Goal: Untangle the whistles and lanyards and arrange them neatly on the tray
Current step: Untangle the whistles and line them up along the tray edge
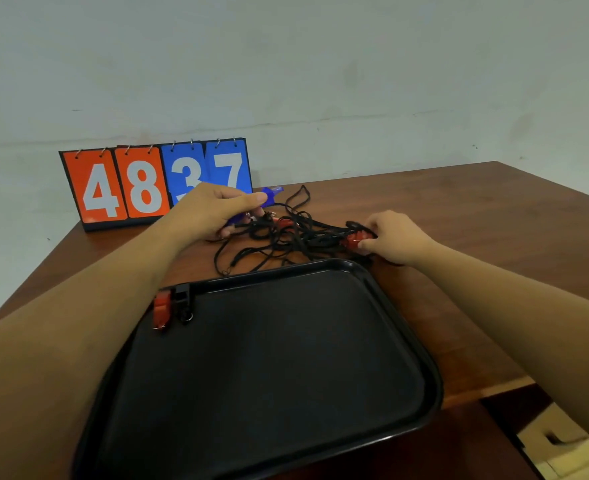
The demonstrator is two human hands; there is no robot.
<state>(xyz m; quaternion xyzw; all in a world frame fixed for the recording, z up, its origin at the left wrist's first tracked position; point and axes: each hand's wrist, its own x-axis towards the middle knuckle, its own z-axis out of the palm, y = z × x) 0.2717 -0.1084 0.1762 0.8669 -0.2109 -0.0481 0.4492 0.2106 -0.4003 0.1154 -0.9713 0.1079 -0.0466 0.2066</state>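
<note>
A black tray [407,341] lies on the wooden table in front of me. In its far left corner sit a red whistle [161,311] and a black whistle [183,303], side by side. Beyond the tray spreads a tangle of black lanyards [286,240]. My left hand [213,211] grips a blue whistle [269,195] at the tangle's left end. My right hand [395,237] pinches a red whistle [355,239] at the tangle's right end. Another small red piece [283,222] shows in the middle of the cords.
A flip scoreboard [154,183] reading 4837 stands at the table's back left against the wall. The table's right front edge [494,389] drops off to the floor, where a pale box [563,441] sits.
</note>
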